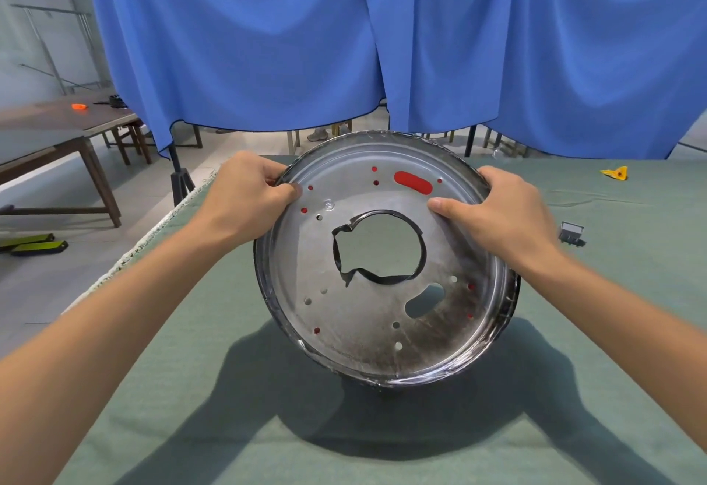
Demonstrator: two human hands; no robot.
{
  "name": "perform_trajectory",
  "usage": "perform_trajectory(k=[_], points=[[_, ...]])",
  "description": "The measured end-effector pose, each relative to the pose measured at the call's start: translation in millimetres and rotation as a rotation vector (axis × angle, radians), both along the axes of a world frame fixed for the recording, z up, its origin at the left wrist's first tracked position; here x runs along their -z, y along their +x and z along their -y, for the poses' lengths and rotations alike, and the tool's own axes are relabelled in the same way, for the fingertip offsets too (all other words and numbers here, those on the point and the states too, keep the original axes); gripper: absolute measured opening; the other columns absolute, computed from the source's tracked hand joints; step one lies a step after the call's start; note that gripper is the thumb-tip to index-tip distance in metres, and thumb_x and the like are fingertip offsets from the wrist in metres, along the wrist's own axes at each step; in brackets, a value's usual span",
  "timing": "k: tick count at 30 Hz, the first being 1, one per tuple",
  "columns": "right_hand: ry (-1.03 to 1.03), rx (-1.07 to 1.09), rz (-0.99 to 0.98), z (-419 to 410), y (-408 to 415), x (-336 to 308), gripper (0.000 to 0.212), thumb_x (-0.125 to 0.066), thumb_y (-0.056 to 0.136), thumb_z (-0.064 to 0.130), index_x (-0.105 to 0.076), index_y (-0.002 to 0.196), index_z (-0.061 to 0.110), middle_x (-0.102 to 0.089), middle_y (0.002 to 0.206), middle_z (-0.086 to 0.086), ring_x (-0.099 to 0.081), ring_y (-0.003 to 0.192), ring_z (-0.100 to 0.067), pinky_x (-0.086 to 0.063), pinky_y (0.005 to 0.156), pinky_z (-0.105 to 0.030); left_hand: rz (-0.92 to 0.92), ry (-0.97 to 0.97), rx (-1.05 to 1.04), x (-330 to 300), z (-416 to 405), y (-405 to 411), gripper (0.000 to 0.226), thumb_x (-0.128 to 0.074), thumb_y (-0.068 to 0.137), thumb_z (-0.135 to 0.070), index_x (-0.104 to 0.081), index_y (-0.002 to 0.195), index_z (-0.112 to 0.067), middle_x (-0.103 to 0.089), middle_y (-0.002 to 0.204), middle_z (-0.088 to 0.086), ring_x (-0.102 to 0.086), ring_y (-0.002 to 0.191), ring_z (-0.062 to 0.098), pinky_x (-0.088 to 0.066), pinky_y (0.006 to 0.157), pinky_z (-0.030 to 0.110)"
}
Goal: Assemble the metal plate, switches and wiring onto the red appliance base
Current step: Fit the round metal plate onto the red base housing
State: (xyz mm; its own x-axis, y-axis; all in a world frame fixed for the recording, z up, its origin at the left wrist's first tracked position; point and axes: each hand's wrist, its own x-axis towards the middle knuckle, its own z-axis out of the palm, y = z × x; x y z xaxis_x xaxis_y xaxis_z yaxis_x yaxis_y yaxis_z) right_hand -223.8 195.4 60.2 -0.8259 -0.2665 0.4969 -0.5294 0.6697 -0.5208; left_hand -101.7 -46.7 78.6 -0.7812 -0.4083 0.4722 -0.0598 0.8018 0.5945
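While both hands grip its upper rim, the metal plate (367,316) stands tilted toward the camera, its lower edge close to the green-covered surface (199,400), though whether it touches cannot be told. The left hand (245,197) curls over the plate's upper-left edge, thumb pressed on the inner face; the right hand (493,209) holds the upper-right edge the same way, thumb (443,204) lying on the metal. A large round opening with a ragged black strip (377,278) along its lip sits at the plate's middle. Red shows through an oblong slot (413,182) and several small holes near the plate's top, so something red lies just behind the plate. To the right of the plate, well apart from it, a small grey part (570,232) rests on the surface, and farther beyond lies a yellow piece (616,173). Behind the plate hangs a blue curtain (382,33).
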Motion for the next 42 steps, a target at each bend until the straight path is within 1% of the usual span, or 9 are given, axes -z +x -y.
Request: perform_trajectory(k=[3,6,10,14,18,23,31,38,42], points=[[0.010,0.013,0.006,-1.3,0.5,2.6,0.051,-0.067,0.072,0.064,-0.055,0.089,0.018,-0.062,0.087,0.003,-0.056,0.079,-0.020,-0.042,0.065,-0.033,-0.001,0.000,0.006,1.4,-0.9,0.1,0.026,-0.063,0.088,-0.015,-0.069,0.071,0.004,-0.049,0.056,0.013,-0.034,0.051,0.021,-0.028,0.047,0.026],[0.015,0.022,0.015,-1.7,0.4,4.2,0.050,-0.067,0.072,0.065,-0.055,0.089,0.020,-0.061,0.088,0.004,-0.055,0.079,-0.019,-0.042,0.065,-0.034,-0.012,0.001,0.005,3.3,-1.0,1.0,0.028,-0.063,0.088,-0.014,-0.068,0.065,0.001,-0.046,0.052,0.009,-0.032,0.048,0.019,-0.025,0.041,0.019],[-0.012,0.024,-0.007,-1.1,2.1,4.5,0.054,-0.068,0.072,0.063,-0.059,0.098,0.017,-0.054,0.087,0.008,-0.050,0.078,-0.014,-0.041,0.067,-0.032,-0.040,-0.017,0.014,4.1,0.1,4.5,0.031,-0.063,0.087,-0.011,-0.061,0.062,0.008,-0.038,0.049,0.007,-0.024,0.044,0.014,-0.020,0.039,0.019],[-0.024,-0.007,-0.019,-1.8,3.1,1.6,0.043,-0.066,0.072,0.064,-0.056,0.084,0.024,-0.057,0.081,0.009,-0.051,0.070,-0.007,-0.039,0.059,-0.030,-0.099,-0.051,0.023,3.6,-1.4,6.5,0.033,-0.063,0.086,-0.007,-0.055,0.058,0.010,-0.031,0.046,0.002,-0.023,0.042,0.013,-0.018,0.040,0.020],[-0.026,0.004,-0.037,-3.1,2.6,-1.9,0.043,-0.065,0.074,0.063,-0.054,0.085,0.022,-0.055,0.080,0.009,-0.053,0.072,-0.012,-0.041,0.061,-0.031,-0.136,-0.065,0.031,1.8,-3.2,5.6,0.036,-0.063,0.086,-0.008,-0.051,0.056,0.008,-0.033,0.047,0.003,-0.024,0.043,0.012,-0.018,0.041,0.021],[-0.050,0.014,-0.058,-3.3,2.2,-3.2,0.028,-0.061,0.082,0.051,-0.048,0.082,0.026,-0.050,0.077,0.011,-0.050,0.074,-0.019,-0.029,0.059,-0.030,-0.156,-0.056,0.049,0.4,-2.4,5.1,0.036,-0.062,0.087,-0.008,-0.052,0.056,0.006,-0.034,0.045,0.002,-0.026,0.040,0.011,-0.019,0.039,0.019],[-0.075,0.000,-0.052,-6.8,-3.5,-0.3,0.021,-0.061,0.086,0.046,-0.053,0.090,0.027,-0.056,0.088,0.006,-0.051,0.081,-0.020,-0.034,0.066,-0.031,-0.184,-0.086,0.044,-0.4,-5.8,4.4,0.038,-0.061,0.085,-0.007,-0.047,0.053,0.005,-0.032,0.044,0.000,-0.025,0.041,0.011,-0.020,0.039,0.017],[-0.114,-0.023,-0.030,-3.3,-1.5,-4.1,0.024,-0.062,0.085,0.045,-0.048,0.075,0.030,-0.055,0.079,0.009,-0.050,0.072,-0.017,-0.028,0.055,-0.028,-0.190,-0.090,0.043,-0.2,-1.4,5.5,0.034,-0.061,0.086,-0.007,-0.054,0.058,0.010,-0.038,0.045,0.013,-0.028,0.041,0.011,-0.021,0.040,0.018],[-0.076,0.000,-0.034,-1.8,0.2,-6.4,0.022,-0.061,0.085,0.048,-0.052,0.085,0.028,-0.056,0.083,0.007,-0.051,0.077,-0.019,-0.033,0.063,-0.030,-0.183,-0.057,0.046,3.7,1.0,5.6,0.034,-0.061,0.088,-0.010,-0.058,0.061,0.011,-0.041,0.048,0.016,-0.028,0.041,0.011,-0.021,0.039,0.017]])
